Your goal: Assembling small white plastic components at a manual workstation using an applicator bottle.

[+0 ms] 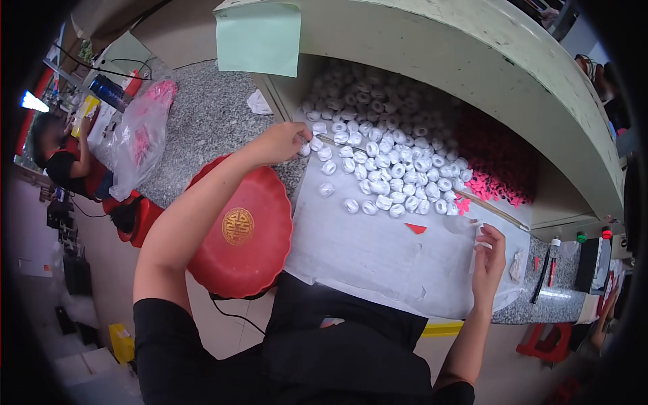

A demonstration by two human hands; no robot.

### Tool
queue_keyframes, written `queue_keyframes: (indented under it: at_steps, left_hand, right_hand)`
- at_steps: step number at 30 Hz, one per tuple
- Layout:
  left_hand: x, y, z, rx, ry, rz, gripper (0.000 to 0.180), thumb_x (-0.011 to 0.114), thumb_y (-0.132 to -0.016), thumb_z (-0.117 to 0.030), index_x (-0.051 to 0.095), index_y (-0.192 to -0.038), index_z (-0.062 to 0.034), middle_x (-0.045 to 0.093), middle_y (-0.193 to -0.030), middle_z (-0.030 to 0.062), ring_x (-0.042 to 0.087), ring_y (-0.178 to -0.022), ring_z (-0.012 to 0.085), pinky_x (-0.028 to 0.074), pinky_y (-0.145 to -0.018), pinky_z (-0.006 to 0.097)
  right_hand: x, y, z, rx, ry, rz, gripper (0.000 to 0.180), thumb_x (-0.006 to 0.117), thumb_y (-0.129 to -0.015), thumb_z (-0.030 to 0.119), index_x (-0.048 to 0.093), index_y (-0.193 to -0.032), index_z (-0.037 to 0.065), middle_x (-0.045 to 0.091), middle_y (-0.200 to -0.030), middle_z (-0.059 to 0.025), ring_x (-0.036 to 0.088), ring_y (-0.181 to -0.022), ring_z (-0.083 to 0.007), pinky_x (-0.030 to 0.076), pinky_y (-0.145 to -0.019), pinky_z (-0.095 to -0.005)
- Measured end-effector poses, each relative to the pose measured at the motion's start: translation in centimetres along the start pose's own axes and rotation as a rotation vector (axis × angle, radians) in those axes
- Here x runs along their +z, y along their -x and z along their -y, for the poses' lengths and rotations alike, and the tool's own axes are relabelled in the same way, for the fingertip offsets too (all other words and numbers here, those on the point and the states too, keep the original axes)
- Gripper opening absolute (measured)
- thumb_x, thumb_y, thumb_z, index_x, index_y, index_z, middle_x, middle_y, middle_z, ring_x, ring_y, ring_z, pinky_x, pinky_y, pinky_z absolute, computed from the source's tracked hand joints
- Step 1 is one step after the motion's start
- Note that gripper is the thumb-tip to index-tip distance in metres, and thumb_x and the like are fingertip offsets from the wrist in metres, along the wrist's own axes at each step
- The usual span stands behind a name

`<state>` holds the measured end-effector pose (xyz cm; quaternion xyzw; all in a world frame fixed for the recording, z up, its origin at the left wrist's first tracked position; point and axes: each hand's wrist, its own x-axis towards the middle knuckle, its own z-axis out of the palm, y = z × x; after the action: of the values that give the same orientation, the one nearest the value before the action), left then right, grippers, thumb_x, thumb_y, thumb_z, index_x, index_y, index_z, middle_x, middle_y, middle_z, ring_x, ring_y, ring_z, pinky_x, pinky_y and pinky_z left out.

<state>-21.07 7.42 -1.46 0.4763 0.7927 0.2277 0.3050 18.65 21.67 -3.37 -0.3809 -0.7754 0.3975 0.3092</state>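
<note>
Many white, ring-shaped wrapped pieces (383, 162) lie heaped under a pale green shelf, loosely spread on a white sheet (351, 250). At the heap's left edge, my left hand (287, 140) has its fingers closed around one white ring-shaped piece, partly hidden by the fingertips. My right hand (491, 253) is over the sheet's right side, thumb and fingers pinched on a small white, partly see-through piece (464, 225) whose kind I cannot make out. A thin wooden strip (496, 210) runs in front of pink small parts (496, 187) with dark dots.
A red scalloped tray (260, 253) with a gold emblem sits beside my left forearm. A red triangular scrap (416, 229) lies on the sheet. Pens (544, 273) are at the right. Another person (67, 152) sits at the far left, near a clear plastic bag (138, 145).
</note>
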Motion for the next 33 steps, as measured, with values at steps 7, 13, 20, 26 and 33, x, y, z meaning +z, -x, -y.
queue_keyframes:
  at_steps: [7, 13, 20, 26, 33]
  left_hand:
    - [0.2, 7.2, -5.1, 0.139, -0.164, -0.152, 0.028, 0.052, -0.075, -0.007, 0.048, -0.103, -0.0021, 0.052, -0.088, 0.0114, 0.052, -0.081, 0.0219, 0.041, -0.073, 0.03]
    - [-0.6, 18.1, -1.4, -0.099, -0.605, -0.415, 0.04, 0.054, -0.074, -0.012, 0.042, -0.112, -0.0038, 0.045, -0.108, 0.0167, 0.04, -0.103, 0.0309, 0.033, -0.087, 0.037]
    - [1.4, 25.2, 9.6, -0.37, 0.08, -0.69, 0.05, 0.05, -0.076, -0.003, 0.031, -0.122, -0.0017, 0.037, -0.122, 0.0145, 0.035, -0.114, 0.0225, 0.026, -0.094, 0.031]
    - [-0.7, 21.1, 12.4, -0.245, 0.143, -0.685, 0.052, 0.045, -0.073, 0.005, 0.031, -0.122, 0.0002, 0.038, -0.122, 0.0142, 0.036, -0.112, 0.0201, 0.026, -0.094, 0.029]
    - [-3.4, 18.3, 9.3, -0.261, -0.172, -0.789, 0.045, 0.048, -0.078, -0.002, 0.036, -0.121, -0.0052, 0.049, -0.108, 0.0123, 0.046, -0.101, 0.0197, 0.034, -0.085, 0.031]
  right_hand:
    - [0.9, -4.5, 0.6, -0.319, 0.338, 0.125, 0.035, 0.048, -0.066, -0.011, 0.054, -0.097, 0.007, 0.052, -0.096, -0.01, 0.053, -0.083, -0.0247, 0.044, -0.069, -0.0287]
    - [1.7, -6.6, -0.8, -0.478, 0.638, 0.243, 0.049, 0.055, -0.056, -0.008, 0.055, -0.101, 0.01, 0.05, -0.101, -0.0067, 0.054, -0.084, -0.0217, 0.046, -0.07, -0.0303]
    - [1.9, -7.0, -0.6, -0.642, 0.681, 0.328, 0.034, 0.054, -0.058, -0.003, 0.054, -0.09, 0.005, 0.051, -0.096, -0.0062, 0.053, -0.08, -0.0231, 0.046, -0.067, -0.0317]
    - [1.3, -7.0, -1.1, -0.603, 0.713, 0.356, 0.027, 0.053, -0.057, -0.004, 0.051, -0.083, 0.004, 0.051, -0.088, -0.0069, 0.054, -0.075, -0.024, 0.046, -0.063, -0.0324]
    - [0.4, -7.9, 0.2, -0.319, 0.437, 0.287, 0.021, 0.058, -0.064, -0.002, 0.052, -0.084, 0.003, 0.052, -0.078, -0.0095, 0.055, -0.074, -0.0246, 0.045, -0.063, -0.0306]
